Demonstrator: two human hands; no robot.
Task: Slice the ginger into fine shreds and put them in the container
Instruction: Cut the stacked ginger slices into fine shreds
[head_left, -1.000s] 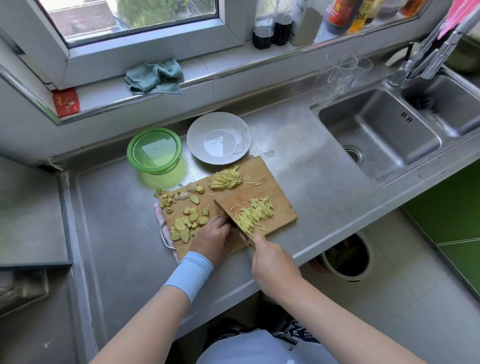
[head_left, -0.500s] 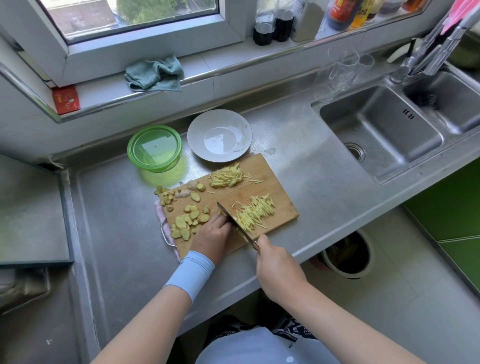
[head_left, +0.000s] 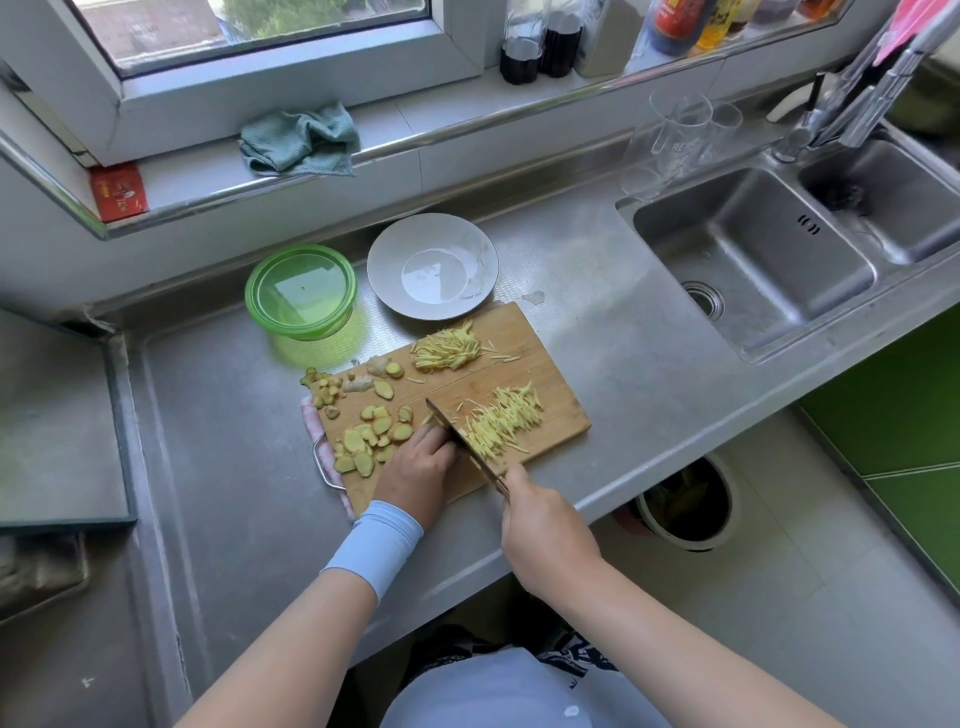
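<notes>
- Your right hand (head_left: 545, 525) is clenched round the handle of the knife (head_left: 460, 434). The blade edge is down on the cutting board (head_left: 550, 379), tip pointing away from you and to the left.
- Your left hand (head_left: 415, 473) sits on the board just left of the blade, fingers curled, knuckles against the blade's flat. A bit of yellow shows at the fingertips, but the hand covers the rest, so I can't tell whether it pins any ginger.
- One shred pile (head_left: 501, 423) lies against the blade's right face, spreading toward the board's right edge.
- A second shred pile (head_left: 447, 351) sits near the board's far edge, apart from the first.
- Ginger slices (head_left: 363, 441) are scattered over the board's left half, some right beside your left hand. There are knobby offcuts (head_left: 324, 387) at the far left corner.
- The green container (head_left: 301, 291) stands on the steel counter (head_left: 218, 441) beyond the board's far left corner, just beside the white plate (head_left: 384, 260).
- The board rests on a pink checked cloth (head_left: 311, 431).
- The sink (head_left: 675, 234) is off to your right.
</notes>
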